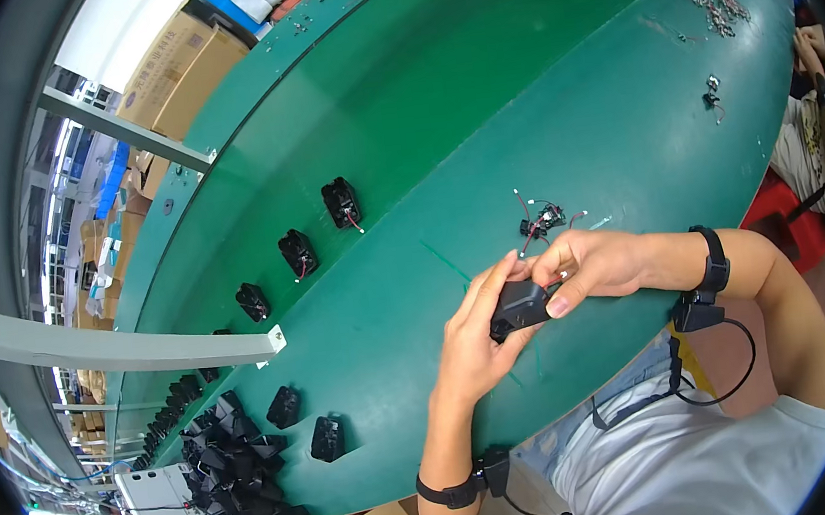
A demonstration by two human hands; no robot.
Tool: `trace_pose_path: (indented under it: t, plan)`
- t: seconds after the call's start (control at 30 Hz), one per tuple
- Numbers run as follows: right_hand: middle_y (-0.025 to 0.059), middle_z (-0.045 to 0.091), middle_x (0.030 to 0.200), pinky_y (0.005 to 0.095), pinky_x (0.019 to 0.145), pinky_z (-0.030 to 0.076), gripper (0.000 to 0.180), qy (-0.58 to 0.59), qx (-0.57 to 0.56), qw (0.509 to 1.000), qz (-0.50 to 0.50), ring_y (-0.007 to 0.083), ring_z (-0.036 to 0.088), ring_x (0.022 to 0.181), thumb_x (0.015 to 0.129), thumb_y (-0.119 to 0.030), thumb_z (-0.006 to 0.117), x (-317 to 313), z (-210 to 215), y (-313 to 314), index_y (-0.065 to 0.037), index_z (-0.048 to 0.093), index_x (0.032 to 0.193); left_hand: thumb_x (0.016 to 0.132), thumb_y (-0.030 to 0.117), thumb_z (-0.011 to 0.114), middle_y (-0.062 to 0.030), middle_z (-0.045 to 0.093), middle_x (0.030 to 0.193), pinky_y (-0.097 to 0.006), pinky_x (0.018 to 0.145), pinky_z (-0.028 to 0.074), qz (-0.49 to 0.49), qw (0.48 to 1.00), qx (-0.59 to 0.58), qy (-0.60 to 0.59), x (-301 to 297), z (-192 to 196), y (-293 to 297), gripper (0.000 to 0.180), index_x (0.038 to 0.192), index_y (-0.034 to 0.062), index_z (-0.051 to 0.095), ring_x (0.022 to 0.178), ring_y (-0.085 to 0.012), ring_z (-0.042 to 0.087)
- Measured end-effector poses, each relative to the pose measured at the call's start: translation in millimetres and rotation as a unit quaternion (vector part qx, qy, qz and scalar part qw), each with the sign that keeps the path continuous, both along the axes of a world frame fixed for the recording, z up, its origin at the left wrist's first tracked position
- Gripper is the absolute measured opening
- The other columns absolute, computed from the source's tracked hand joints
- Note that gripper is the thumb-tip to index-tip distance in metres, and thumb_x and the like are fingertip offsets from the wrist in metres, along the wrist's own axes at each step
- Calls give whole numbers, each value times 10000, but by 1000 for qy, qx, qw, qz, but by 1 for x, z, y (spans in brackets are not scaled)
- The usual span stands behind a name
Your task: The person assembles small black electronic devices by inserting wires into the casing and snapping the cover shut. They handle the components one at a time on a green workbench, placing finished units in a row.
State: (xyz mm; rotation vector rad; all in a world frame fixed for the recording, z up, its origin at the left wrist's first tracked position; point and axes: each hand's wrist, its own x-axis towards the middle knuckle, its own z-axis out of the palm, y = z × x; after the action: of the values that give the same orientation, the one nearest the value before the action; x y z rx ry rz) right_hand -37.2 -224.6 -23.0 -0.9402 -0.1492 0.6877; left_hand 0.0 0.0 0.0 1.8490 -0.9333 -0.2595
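Note:
My left hand is wrapped round a black plastic housing, holding it tilted above the green table. My right hand is closed at the housing's upper right edge, its thumb against the rim. Between the right fingers shows a bit of red and white that looks like a thin wire with a connector; the fingers mostly hide it. The inside of the housing faces away from view. Just beyond my hands, a small bunch of black parts with red wires lies on the table.
Black housings with wires stand in a row along the lower green strip. A heap of black housings lies at the left, two single ones beside it. A grey metal bar crosses the left. Small parts lie far right, near another person.

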Motion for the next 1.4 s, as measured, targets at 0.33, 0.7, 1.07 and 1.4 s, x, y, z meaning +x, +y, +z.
trace_pose_path:
  t: [0.33,0.7,1.07,1.4]
  plan:
    - [174,530,1411,329,991,490,277,-96,-79,992,-34,212,558,1231,831,-30,789,0,15,3,58,716,1083,752,80,805,-167,485,1402,-434,879,567,49,995,44,-77,-2,-1,1,806,1463,93,426,1149,-397,613]
    - [161,553,1376,446,924,523,266,-600,-455,651,-95,342,639,1069,726,-178,828,65,75,26,-94,758,968,798,200,793,-175,627,1232,-448,1011,443,278,905,223,-233,-20,39,115,470,1210,42,629,1165,-369,579]
    - [149,441,1476,460,1045,461,339,-536,-659,527,17,364,517,1239,801,-290,778,211,27,48,-143,745,1104,792,239,773,-215,552,1269,-497,1003,433,503,785,313,-180,-76,-24,250,613,1328,51,543,1171,-434,520]
    - [125,655,1219,428,960,504,347,-498,-505,704,37,303,626,1113,838,-154,717,98,82,-43,-74,686,1174,849,-8,727,-96,629,1146,-296,923,501,396,913,-85,49,-62,-10,183,521,1328,-20,524,1012,-158,626]
